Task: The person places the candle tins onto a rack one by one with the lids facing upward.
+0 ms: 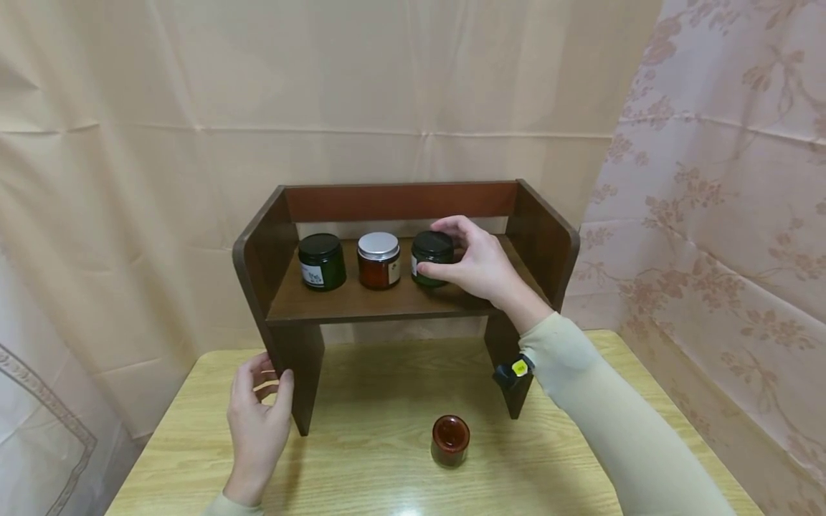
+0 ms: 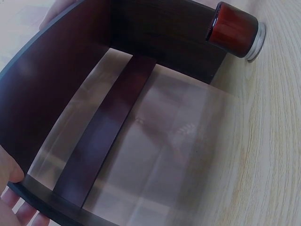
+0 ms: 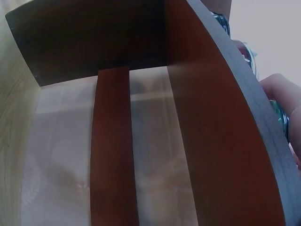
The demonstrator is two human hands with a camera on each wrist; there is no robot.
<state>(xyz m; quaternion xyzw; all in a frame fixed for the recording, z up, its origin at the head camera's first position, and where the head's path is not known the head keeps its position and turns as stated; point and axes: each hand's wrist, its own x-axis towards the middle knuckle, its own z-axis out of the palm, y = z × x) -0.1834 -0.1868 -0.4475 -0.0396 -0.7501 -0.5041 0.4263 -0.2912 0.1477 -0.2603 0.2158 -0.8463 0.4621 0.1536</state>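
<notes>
A dark wooden shelf (image 1: 381, 307) stands on the table, its board bearing three jars in a row. My right hand (image 1: 480, 265) grips the rightmost one, a dark green jar (image 1: 426, 251) with a black lid, thumb in front and fingers behind. Left of it are an amber jar (image 1: 377, 269) with a silver lid and another green jar (image 1: 332, 272) with a black lid. My left hand (image 1: 257, 423) holds the shelf's left side panel (image 1: 300, 369) low down, thumb on one face and fingertips on the other, as the left wrist view shows.
Another amber jar (image 1: 449, 448) stands upside down on the table (image 1: 361, 466), its silver lid (image 2: 256, 42) underneath. Beige curtain (image 1: 387, 86) hangs behind the shelf, and floral fabric (image 1: 729, 179) lines the right side. The shelf's right panel (image 1: 548, 236) rises beside my right forearm.
</notes>
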